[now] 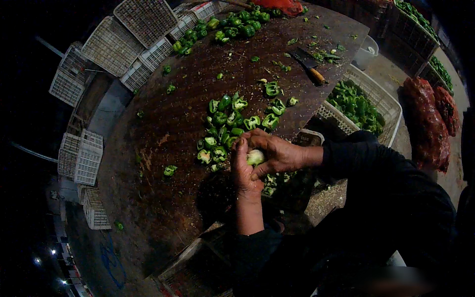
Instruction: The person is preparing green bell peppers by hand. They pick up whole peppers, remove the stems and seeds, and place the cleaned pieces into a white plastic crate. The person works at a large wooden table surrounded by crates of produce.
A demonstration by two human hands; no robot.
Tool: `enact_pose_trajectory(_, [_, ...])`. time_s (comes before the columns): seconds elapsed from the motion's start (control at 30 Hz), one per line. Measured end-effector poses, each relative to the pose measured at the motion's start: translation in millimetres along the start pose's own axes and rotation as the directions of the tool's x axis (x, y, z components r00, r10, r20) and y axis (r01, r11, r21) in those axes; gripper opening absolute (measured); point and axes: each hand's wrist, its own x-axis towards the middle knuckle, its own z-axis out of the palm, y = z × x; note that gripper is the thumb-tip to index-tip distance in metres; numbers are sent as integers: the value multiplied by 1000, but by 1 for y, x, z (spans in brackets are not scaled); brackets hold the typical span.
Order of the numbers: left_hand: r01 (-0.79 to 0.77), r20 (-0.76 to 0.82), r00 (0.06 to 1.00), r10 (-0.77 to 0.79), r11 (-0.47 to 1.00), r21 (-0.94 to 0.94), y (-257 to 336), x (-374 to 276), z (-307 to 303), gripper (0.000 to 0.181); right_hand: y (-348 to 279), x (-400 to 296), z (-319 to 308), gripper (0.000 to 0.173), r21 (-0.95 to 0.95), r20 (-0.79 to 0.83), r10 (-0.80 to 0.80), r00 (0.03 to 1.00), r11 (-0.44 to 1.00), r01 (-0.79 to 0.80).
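Observation:
Both of my hands meet over the near edge of a brown wooden table [178, 122]. Between them is a piece of green bell pepper [255, 157], its pale inner side showing. My right hand [278, 150] grips it from the right, and my left hand [245, 167] has its palm and fingers against it. The fingers hide much of the piece. Just beyond my hands lies a pile of cut bell peppers [220, 135], several with pale cores and seeds exposed. Below my hands, pepper cores and scraps [269, 184] sit in shadow.
A cleaver [311, 68] with a wooden handle lies toward the right edge. Whole bell peppers [243, 24] are heaped at the far end. Right of the table stand a white crate of green peppers [386, 98] and red mesh sacks [426, 122]. White plastic crates [111, 44] are stacked at left.

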Motion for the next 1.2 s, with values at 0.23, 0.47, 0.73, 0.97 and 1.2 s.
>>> enact_pose_trajectory(0.23, [-68, -248, 967, 60, 997, -24, 18, -12, 9, 34, 25, 2, -7, 70, -224, -52, -153, 987, 965, 138])
enact_pose_trajectory(0.47, [-56, -209, 977, 42, 997, -60, 38, -21, 4, 58, -19, -1, -51, 64, -520, 134, 156, 978, 851, -65])
enact_pose_trajectory(0.73, [146, -134, 982, -136, 987, 69, 2, -15, 29, 76, -1, -1, -37, 67, -353, 191, -72, 979, 926, 137])
enact_pose_trajectory(0.97, [219, -60, 976, -211, 956, 193, -3, -9, 22, 80, 105, -26, -175, 55, -782, 52, 472, 880, 567, -258])
enact_pose_trajectory(1.2, [89, -133, 988, -78, 993, 76, 1, 4, 7, 64, 202, -86, -246, 48, -985, -135, 172, 976, 85, -151])
